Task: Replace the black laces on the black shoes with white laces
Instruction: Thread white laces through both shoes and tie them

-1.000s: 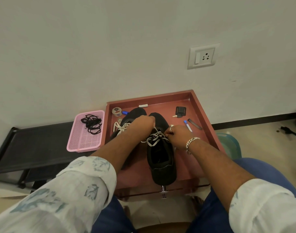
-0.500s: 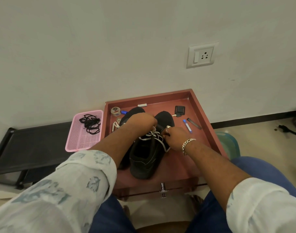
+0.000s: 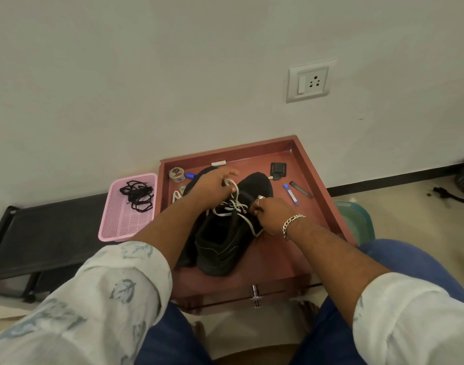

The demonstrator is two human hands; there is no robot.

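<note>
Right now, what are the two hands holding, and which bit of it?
Both hold the white shoelace on the near black shoe: left hand pinches a loop, right hand grips the other strand.

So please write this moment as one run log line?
left hand: holds white lace | right hand: pinches lace | shoe: on red table | black laces: in pink basket

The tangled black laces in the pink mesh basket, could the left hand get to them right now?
Probably yes: the black laces lie uncovered in the open pink basket beside the left hand, but it must first release the white lace.
</note>
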